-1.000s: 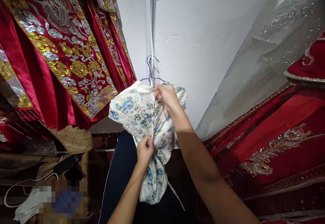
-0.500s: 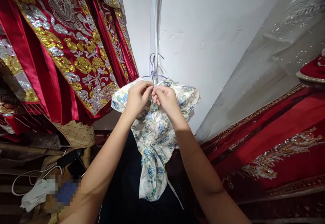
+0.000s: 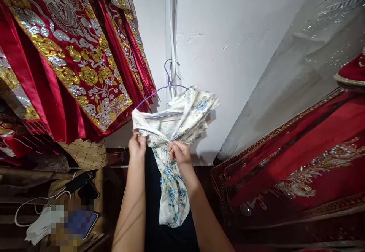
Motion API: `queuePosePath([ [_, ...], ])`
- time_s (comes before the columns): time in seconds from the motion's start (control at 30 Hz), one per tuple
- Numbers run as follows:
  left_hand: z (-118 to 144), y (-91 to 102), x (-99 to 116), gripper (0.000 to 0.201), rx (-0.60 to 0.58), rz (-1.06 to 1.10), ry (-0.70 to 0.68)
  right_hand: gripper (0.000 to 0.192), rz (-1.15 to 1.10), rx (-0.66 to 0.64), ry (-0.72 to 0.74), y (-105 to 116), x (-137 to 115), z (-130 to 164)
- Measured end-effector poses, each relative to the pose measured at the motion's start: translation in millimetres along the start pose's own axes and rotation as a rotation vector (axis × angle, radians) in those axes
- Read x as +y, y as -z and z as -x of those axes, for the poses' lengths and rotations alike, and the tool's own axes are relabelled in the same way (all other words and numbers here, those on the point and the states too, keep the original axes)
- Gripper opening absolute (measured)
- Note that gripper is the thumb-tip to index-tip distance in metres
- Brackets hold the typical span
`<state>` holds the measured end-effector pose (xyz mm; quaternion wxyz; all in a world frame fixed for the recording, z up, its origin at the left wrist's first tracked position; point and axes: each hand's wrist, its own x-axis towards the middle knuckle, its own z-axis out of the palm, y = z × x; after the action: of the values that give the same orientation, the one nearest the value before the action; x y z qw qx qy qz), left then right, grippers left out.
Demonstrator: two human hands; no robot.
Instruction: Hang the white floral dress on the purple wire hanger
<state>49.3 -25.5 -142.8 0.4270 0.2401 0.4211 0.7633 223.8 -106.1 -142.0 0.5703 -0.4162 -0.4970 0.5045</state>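
A white garment with a blue floral print [image 3: 171,195] hangs from a thin purple hanger [image 3: 169,81] by the wall. Its right shoulder sits on the hanger; on the left, the hanger's arm is bare down to near its end. My left hand [image 3: 137,144] pinches the edge of the garment's left shoulder or sleeve. Closed at the middle of the neckline, my right hand [image 3: 179,152] grips the fabric there. The lower part of the garment hangs down between my forearms, bunched and narrow.
Red costumes with gold and silver embroidery [image 3: 88,75] hang at the left. A sheer sparkling white fabric [image 3: 273,80] and red beaded garments [image 3: 302,183] are on the right. A wooden stand at lower left holds a phone [image 3: 88,191], cables and a white cloth [image 3: 45,221].
My hands have parted and come down from below the hanger's hook. The garment's left shoulder has been drawn down, baring the hanger's left arm and opening the neckline.
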Motion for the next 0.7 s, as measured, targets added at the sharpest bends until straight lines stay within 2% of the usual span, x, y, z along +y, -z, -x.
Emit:
queuePosePath([
  [0.1,38,6.2,-42,0.02,-0.131,-0.082,0.037,0.03,-0.019,0.004,0.015,9,-2,11],
  [0.2,54,8.4,-51,0.022,-0.3,-0.251,0.036,0.034,-0.043,0.037,0.029,25,-6,16],
  [0.3,57,5.4,-35,0.021,-0.434,-0.393,0.017,0.039,-0.03,0.004,0.024,40,-10,20],
  [0.4,65,-7.0,-14,0.021,-0.541,-0.437,-0.127,0.042,0.114,-0.027,-0.002,49,-15,22],
  [0.47,76,-19.0,0,0.024,-0.577,-0.376,-0.22,0.039,0.238,0.078,0.042,51,-19,21],
  [0.53,88,-31.3,13,0.025,-0.621,-0.297,-0.248,0.029,0.306,0.193,0.152,51,-23,17],
  [0.57,94,-37.1,18,0.025,-0.666,-0.284,-0.253,0.026,0.318,0.209,0.217,51,-24,14],
  [0.63,103,-47.3,29,0.025,-0.762,-0.281,-0.262,0.041,0.29,0.146,0.313,50,-27,7],
  [0.7,108,-55.5,36,0.025,-0.831,-0.281,-0.295,0.052,0.234,-0.017,0.301,49,-30,1],
])
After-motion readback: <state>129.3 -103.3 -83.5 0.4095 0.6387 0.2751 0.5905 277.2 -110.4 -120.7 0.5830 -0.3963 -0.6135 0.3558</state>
